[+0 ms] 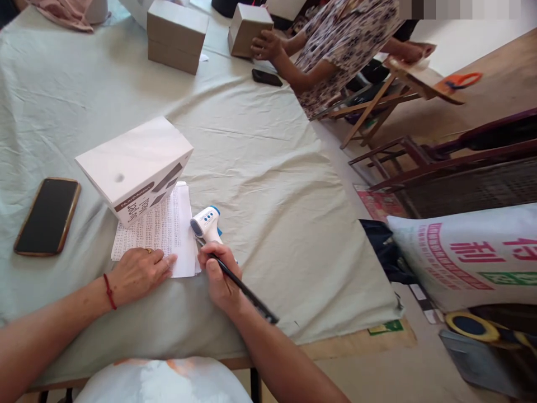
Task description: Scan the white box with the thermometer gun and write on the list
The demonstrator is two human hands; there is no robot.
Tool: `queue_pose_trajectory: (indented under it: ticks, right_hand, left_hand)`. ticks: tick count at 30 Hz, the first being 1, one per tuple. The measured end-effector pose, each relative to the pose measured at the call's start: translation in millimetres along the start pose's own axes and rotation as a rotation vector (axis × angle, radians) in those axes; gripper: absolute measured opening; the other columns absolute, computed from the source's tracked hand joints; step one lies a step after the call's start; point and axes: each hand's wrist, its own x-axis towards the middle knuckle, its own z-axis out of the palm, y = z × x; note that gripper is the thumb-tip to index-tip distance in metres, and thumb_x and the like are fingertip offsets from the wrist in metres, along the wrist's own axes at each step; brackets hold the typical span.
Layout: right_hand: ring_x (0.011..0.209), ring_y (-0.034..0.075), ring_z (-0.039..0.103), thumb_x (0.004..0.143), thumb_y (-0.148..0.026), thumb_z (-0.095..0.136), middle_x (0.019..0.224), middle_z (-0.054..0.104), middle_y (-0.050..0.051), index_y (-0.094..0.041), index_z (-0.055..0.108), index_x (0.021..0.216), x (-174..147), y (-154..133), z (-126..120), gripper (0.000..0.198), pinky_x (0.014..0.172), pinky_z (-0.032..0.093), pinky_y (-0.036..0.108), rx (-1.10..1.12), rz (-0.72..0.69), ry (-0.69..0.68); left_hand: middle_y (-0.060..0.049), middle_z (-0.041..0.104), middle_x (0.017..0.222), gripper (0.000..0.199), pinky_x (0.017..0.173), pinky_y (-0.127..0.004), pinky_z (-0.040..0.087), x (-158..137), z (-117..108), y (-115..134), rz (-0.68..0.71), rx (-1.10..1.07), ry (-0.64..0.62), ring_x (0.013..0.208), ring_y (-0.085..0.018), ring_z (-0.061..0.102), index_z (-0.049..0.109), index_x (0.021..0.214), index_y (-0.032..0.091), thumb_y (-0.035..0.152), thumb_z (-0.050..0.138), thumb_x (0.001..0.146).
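My left hand (138, 274), with a red bracelet on its wrist, lies flat across the lower edge of written sheets of paper (184, 224). In my right hand (222, 274) is a black pen (245, 288), pinched between thumb and fingers at the paper's right edge. Right beside those fingers, a white and blue infrared thermometer (206, 221) rests at the sheets' side, its handle partly hidden by the hand. A white box with printing (138, 159) covers the upper part of the paper.
A phone in a brown case (47, 217) lies at the left. Toward the back are a cardboard box (176, 42), a smaller box (247, 31) touched by another person's hand (266, 46), and a dark phone (267, 78). A printed sack (470, 257) stands beyond the table's right edge.
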Motion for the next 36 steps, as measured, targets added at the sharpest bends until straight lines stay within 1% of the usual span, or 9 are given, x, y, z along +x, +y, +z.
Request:
queue_pose_trajectory:
  ticks: [3,5,6,9,11,14,19,29,36]
  right_hand:
    - [0.066,0.015,0.055,0.094,-0.025,0.044,0.072,0.056,0.001,-0.022,0.065,0.105,3,-7,4,0.024,0.061,0.047,0.03,0.007,-0.149,0.004]
    - [0.066,0.015,0.058,0.091,-0.021,0.044,0.075,0.061,0.001,-0.022,0.066,0.109,5,-10,8,0.028,0.06,0.049,0.03,-0.027,-0.117,-0.02]
    - [0.065,0.014,0.059,0.089,-0.02,0.045,0.076,0.063,0.002,-0.022,0.066,0.106,6,-11,9,0.026,0.059,0.05,0.029,-0.062,-0.083,-0.023]
    - [0.057,0.013,0.058,0.079,-0.019,0.054,0.07,0.064,-0.001,-0.021,0.063,0.087,9,-9,15,0.012,0.053,0.05,0.026,-0.213,-0.011,0.01]
    - [0.052,0.012,0.056,0.074,-0.018,0.055,0.062,0.062,-0.003,-0.022,0.059,0.079,10,-6,19,0.007,0.05,0.048,0.025,-0.278,-0.012,0.064]
    - [0.049,0.011,0.053,0.075,-0.018,0.053,0.058,0.058,-0.004,-0.022,0.057,0.074,11,-2,22,0.006,0.049,0.046,0.024,-0.293,-0.046,0.094]
    - [0.052,0.012,0.054,0.08,-0.018,0.053,0.061,0.058,-0.003,-0.022,0.057,0.072,12,0,22,0.009,0.051,0.047,0.026,-0.282,-0.12,0.069]
    - [0.055,0.012,0.054,0.081,-0.016,0.052,0.062,0.058,-0.003,-0.023,0.057,0.075,13,2,21,0.011,0.054,0.048,0.026,-0.321,-0.151,0.035]
    - [0.056,0.012,0.054,0.079,-0.017,0.051,0.062,0.058,-0.003,-0.022,0.056,0.074,15,1,19,0.009,0.055,0.048,0.026,-0.369,-0.123,-0.016]
  left_hand:
    - [-0.001,0.063,0.077,0.024,0.051,-0.031,0.04,0,-1,1,0.004,0.012,-0.011,0.06,-0.018,0.061,0.056,0.117,0.017,0.031,0.047,0.099]
    - [-0.001,0.063,0.078,0.025,0.051,-0.031,0.039,0,-1,1,0.005,0.021,-0.025,0.06,-0.018,0.061,0.056,0.118,0.017,0.032,0.047,0.099]
    - [-0.001,0.063,0.078,0.026,0.051,-0.03,0.039,0,-2,1,0.005,0.026,-0.033,0.06,-0.018,0.061,0.056,0.118,0.017,0.033,0.047,0.099]
    - [-0.002,0.064,0.08,0.03,0.052,-0.031,0.039,0,-3,1,0.006,0.044,-0.037,0.061,-0.018,0.061,0.055,0.119,0.017,0.037,0.05,0.098]
    - [-0.002,0.064,0.08,0.032,0.052,-0.031,0.04,0,-2,1,0.013,0.05,-0.027,0.061,-0.018,0.061,0.055,0.12,0.017,0.039,0.052,0.097]
    - [-0.002,0.064,0.08,0.032,0.052,-0.031,0.041,0,-1,0,0.018,0.047,-0.01,0.061,-0.018,0.062,0.056,0.12,0.017,0.039,0.052,0.097]
    - [-0.002,0.064,0.079,0.029,0.052,-0.032,0.042,-1,0,0,0.022,0.042,0.032,0.061,-0.019,0.062,0.058,0.117,0.016,0.037,0.052,0.097]
    - [-0.002,0.063,0.079,0.029,0.052,-0.032,0.042,1,-1,1,0.021,0.033,0.032,0.062,-0.019,0.061,0.057,0.118,0.016,0.036,0.049,0.098]
    - [-0.002,0.063,0.078,0.027,0.051,-0.032,0.042,1,-1,0,0.038,0.023,0.092,0.061,-0.019,0.061,0.058,0.116,0.014,0.034,0.049,0.099]
